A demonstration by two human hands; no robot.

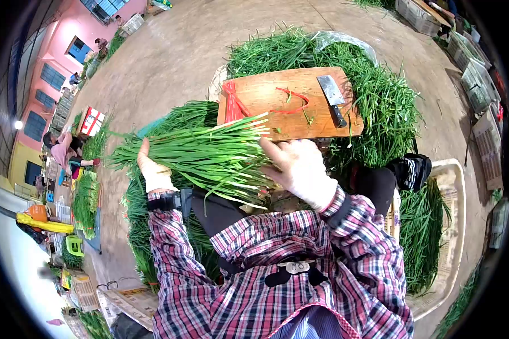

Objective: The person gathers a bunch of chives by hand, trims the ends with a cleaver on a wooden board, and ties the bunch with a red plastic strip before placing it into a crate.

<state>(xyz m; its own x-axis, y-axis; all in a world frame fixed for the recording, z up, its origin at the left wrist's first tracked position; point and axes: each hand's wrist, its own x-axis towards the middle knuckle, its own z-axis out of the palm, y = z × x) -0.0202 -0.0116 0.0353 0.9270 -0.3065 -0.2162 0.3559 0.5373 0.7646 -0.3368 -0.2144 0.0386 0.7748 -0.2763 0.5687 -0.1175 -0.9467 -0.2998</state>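
Observation:
A large bunch of long green stalks (201, 152) lies across my lap, its pale ends to the right. My left hand (154, 169), white-wrapped, holds it from below near the leafy end, thumb up. At the pale ends my right hand (300, 169), also white-wrapped, touches the stalks with bent fingers; its fingertips are partly hidden. Just beyond is a wooden board (260, 87). On it rest a cleaver (331, 97) with a black handle, a bundle of red ties (232, 104) at the left edge and a loose red strip (293, 109).
Heaps of greens (387, 107) surround the board. A pale plastic basket (457, 226) with greens stands at my right. Crates (481, 85) line the far right. At the left, a person in pink (62, 148) sits by more greens, and other people are farther back.

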